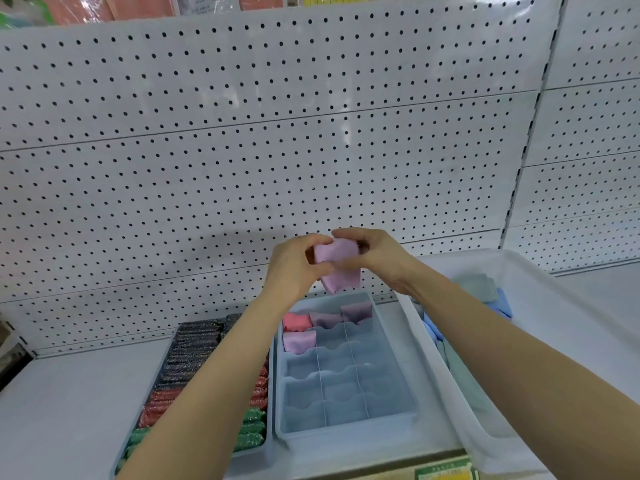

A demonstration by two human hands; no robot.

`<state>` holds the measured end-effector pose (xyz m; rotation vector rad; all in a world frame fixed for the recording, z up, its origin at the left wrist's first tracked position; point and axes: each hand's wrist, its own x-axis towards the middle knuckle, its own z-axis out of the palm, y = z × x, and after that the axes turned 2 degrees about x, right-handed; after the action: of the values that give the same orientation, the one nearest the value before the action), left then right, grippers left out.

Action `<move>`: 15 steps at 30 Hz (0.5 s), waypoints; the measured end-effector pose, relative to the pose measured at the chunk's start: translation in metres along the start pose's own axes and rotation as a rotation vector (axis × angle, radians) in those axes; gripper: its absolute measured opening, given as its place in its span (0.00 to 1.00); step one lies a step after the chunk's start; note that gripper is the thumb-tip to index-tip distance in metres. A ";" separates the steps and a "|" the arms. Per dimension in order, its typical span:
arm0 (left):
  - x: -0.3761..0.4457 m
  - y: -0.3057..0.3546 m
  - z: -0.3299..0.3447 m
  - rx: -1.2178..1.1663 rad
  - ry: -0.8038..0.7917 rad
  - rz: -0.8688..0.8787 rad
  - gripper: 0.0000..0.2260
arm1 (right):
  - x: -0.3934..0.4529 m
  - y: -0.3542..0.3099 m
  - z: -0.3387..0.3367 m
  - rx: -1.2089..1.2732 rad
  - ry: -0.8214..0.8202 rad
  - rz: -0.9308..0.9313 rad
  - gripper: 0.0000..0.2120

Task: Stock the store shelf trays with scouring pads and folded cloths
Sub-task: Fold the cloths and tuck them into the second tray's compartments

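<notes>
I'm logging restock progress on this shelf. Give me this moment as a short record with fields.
held item: lilac cloth, gripped by left hand and right hand
divided tray: four cloths in far cells, the rest bare
left tray: packed with scouring pads
white bin: loose cloths
</notes>
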<state>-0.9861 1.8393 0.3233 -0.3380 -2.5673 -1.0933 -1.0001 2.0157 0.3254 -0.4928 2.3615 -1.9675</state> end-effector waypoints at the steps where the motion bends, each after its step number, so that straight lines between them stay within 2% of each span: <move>1: 0.001 -0.003 0.002 0.007 -0.001 0.003 0.18 | -0.001 0.002 0.002 -0.101 -0.024 -0.008 0.23; 4: 0.005 -0.016 0.008 0.052 -0.105 0.001 0.10 | 0.002 0.011 0.011 -0.379 -0.015 -0.045 0.12; 6: 0.005 -0.026 0.011 0.091 -0.159 0.018 0.06 | 0.007 0.023 0.013 -0.508 0.017 -0.029 0.09; 11: 0.001 -0.056 0.024 0.168 -0.316 0.019 0.14 | 0.009 0.052 0.012 -0.589 -0.059 0.037 0.07; 15: -0.001 -0.071 0.042 0.318 -0.398 -0.021 0.07 | 0.011 0.076 0.018 -0.602 -0.074 0.075 0.06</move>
<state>-1.0183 1.8218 0.2498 -0.4882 -3.0404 -0.6550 -1.0236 2.0069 0.2505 -0.4659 2.8457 -1.1543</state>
